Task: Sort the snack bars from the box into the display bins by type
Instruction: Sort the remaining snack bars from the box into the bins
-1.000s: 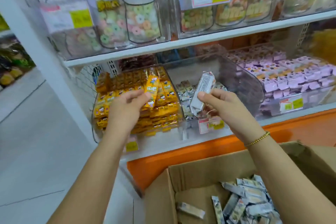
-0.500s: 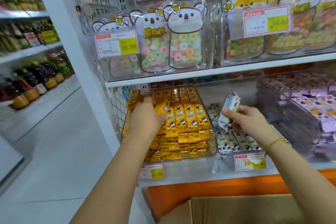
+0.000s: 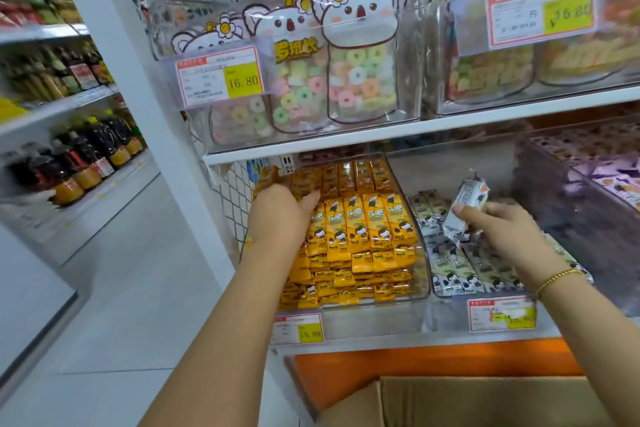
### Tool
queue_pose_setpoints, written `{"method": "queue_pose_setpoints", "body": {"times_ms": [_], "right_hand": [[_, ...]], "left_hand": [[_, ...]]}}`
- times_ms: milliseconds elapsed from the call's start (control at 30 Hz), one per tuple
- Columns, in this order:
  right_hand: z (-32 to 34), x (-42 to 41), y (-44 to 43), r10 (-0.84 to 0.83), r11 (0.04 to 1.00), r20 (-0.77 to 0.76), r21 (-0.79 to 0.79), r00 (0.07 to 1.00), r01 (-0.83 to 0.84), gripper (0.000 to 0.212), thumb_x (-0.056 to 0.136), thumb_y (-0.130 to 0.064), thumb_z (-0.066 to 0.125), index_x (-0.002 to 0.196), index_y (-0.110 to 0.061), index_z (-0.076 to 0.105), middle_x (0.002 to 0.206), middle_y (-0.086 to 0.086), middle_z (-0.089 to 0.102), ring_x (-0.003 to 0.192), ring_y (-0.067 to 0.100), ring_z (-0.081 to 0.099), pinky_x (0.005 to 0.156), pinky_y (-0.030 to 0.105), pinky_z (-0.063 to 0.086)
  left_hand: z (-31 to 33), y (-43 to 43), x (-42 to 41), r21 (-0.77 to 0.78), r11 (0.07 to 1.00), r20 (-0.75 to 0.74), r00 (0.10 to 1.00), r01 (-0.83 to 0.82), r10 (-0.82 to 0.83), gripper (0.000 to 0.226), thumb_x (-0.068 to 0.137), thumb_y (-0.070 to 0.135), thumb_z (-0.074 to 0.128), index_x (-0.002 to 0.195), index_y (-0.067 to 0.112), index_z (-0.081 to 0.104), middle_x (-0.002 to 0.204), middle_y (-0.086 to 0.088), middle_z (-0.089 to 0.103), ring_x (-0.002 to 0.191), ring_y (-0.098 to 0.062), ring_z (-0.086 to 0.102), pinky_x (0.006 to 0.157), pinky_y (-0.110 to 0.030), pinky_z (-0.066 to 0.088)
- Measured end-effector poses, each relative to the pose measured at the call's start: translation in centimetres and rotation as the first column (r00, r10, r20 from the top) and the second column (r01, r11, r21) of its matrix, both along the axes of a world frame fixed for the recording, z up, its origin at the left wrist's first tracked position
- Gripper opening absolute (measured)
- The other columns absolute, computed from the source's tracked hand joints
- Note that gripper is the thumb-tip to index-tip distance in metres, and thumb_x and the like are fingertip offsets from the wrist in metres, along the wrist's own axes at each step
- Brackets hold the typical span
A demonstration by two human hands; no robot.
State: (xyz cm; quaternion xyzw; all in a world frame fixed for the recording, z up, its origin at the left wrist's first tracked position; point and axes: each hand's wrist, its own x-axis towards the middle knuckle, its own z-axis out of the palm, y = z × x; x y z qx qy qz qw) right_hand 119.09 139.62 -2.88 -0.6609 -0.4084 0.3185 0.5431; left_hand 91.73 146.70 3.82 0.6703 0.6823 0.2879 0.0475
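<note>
So the snack bar that's in play is a white-and-grey wrapped bar (image 3: 465,208), standing nearly upright with its top tilted a bit to the right. It's over the back half of the middle bin (image 3: 446,317) on the lower shelf (image 3: 346,345). The right hand (image 3: 502,229) has it pinched at the lower end, thumb on the near side and fingers curled round behind. There's a gold bracelet (image 3: 557,279) on that wrist. Under it are more of the same white bars (image 3: 460,270) in rows, reaching the bin's front edge.

The left hand (image 3: 280,215) is down in the yellow bin (image 3: 424,274), near its back left corner. Its back faces the camera and the thumb points right across the yellow bars (image 3: 363,229). The fingers are tucked out of sight, so honestly I can't tell if it's gripping one or just resting on the pile.

The two bins sit side by side, touching, at the shelf's left end. The cardboard box (image 3: 467,402) is at the bottom, below the orange base (image 3: 433,364), with only its rim showing.

Writing: the lower price tag (image 3: 300,329) on the yellow bin's front reads 15.80. The middle bin's tag (image 3: 502,314) is too blurry to read. Up on the next shelf, the tag (image 3: 221,76) in front of the koala pouches (image 3: 360,59) of ring candies says 16.80. The wrapper print is too small to make out.
</note>
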Motion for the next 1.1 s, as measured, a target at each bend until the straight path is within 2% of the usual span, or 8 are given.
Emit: {"method": "queue_pose_setpoints", "body": {"times_ms": [133, 300, 367, 467, 567, 733, 867, 1100], "right_hand": [[-0.3, 0.3, 0.0, -0.013, 1.0, -0.007, -0.019, 1.0, 0.013, 0.062, 0.081, -0.044, 0.069, 0.09, 0.015, 0.053, 0.063, 0.011, 0.037, 0.041, 0.015, 0.025, 0.04, 0.019, 0.018], [-0.2, 0.1, 0.1, 0.0, 0.999, 0.04, -0.032, 0.999, 0.001, 0.053, 0.084, -0.037, 0.069, 0.087, 0.015, 0.057, 0.049, 0.004, 0.042, 0.034, 0.007, 0.033, 0.034, 0.016, 0.026], [-0.4, 0.1, 0.2, 0.0, 0.999, 0.067, -0.033, 0.998, 0.002, 0.051, 0.083, -0.038, 0.069, 0.085, 0.011, 0.059, 0.042, -0.004, 0.042, 0.038, 0.011, 0.033, 0.037, 0.019, 0.026], [-0.6, 0.2, 0.4, 0.014, 1.0, 0.082, -0.019, 0.997, -0.012, 0.044, 0.083, -0.041, 0.068, 0.08, 0.002, 0.059, 0.049, 0.002, 0.039, 0.043, 0.014, 0.033, 0.043, 0.022, 0.026], [-0.5, 0.1, 0.4, 0.016, 1.0, 0.076, -0.021, 0.997, -0.015, 0.035, 0.085, -0.036, 0.067, 0.08, -0.004, 0.056, 0.051, 0.002, 0.041, 0.032, 0.002, 0.037, 0.033, 0.013, 0.027], [-0.9, 0.5, 0.3, 0.033, 0.998, 0.069, -0.053, 0.997, -0.029, 0.061, 0.083, -0.043, 0.067, 0.089, 0.016, 0.054, 0.056, 0.007, 0.039, 0.042, 0.014, 0.035, 0.045, 0.022, 0.027], [-1.0, 0.6, 0.4, 0.037, 0.998, 0.075, -0.047, 0.997, -0.034, 0.067, 0.08, -0.047, 0.068, 0.095, 0.017, 0.055, 0.064, 0.012, 0.043, 0.05, 0.018, 0.035, 0.049, 0.023, 0.026], [-1.1, 0.6, 0.4, 0.035, 0.998, 0.071, -0.053, 0.997, -0.032, 0.067, 0.079, -0.048, 0.068, 0.097, 0.016, 0.055, 0.063, 0.011, 0.043, 0.053, 0.019, 0.035, 0.05, 0.023, 0.026]], "left_hand": [[-0.2, -0.2, -0.2, 0.061, 0.997, 0.035, 0.999, 0.037, -0.039, 0.046, 0.08, 0.043, 0.071, 0.111, 0.01, 0.058, 0.104, -0.012, 0.061, 0.095, -0.03, 0.06, 0.07, -0.032, 0.043], [-0.8, -0.4, -0.2, -0.002, 0.991, -0.025, 0.99, 0.137, -0.137, 0.03, 0.081, 0.03, 0.073, 0.103, 0.018, 0.058, 0.112, -0.007, 0.06, 0.088, -0.02, 0.055, 0.072, -0.029, 0.039], [-0.7, -0.4, -0.2, 0.04, 0.992, -0.032, 0.993, 0.116, -0.115, 0.023, 0.085, 0.024, 0.069, 0.103, 0.016, 0.058, 0.107, -0.008, 0.063, 0.087, -0.023, 0.058, 0.069, -0.029, 0.039], [-0.4, 0.1, -0.2, 0.091, 0.994, 0.019, 0.998, 0.063, -0.065, 0.02, 0.088, 0.021, 0.065, 0.106, 0.011, 0.063, 0.101, -0.011, 0.066, 0.09, -0.028, 0.061, 0.069, -0.029, 0.039], [-0.8, 1.2, -0.5, 0.108, 0.994, 0.049, 0.999, 0.0, -0.006, 0.027, 0.087, 0.023, 0.067, 0.108, 0.007, 0.064, 0.11, -0.016, 0.06, 0.103, -0.032, 0.056, 0.073, -0.034, 0.043], [-1.8, 2.3, -1.0, 0.182, 0.976, -0.035, 0.992, -0.117, 0.125, 0.033, 0.079, 0.032, 0.073, 0.107, 0.014, 0.068, 0.123, -0.016, 0.049, 0.116, -0.035, 0.041, 0.092, -0.042, 0.041], [-2.1, 3.7, -1.2, 0.155, 0.985, 0.134, 0.99, -0.07, 0.05, 0.025, 0.078, 0.026, 0.074, 0.097, 0.011, 0.067, 0.109, -0.016, 0.06, 0.101, -0.035, 0.058, 0.079, -0.042, 0.051], [-2.2, 4.2, -1.2, 0.166, 0.978, 0.121, 0.987, -0.128, 0.109, 0.028, 0.083, 0.023, 0.069, 0.104, 0.006, 0.066, 0.107, -0.017, 0.061, 0.105, -0.036, 0.051, 0.071, -0.035, 0.04]]}}
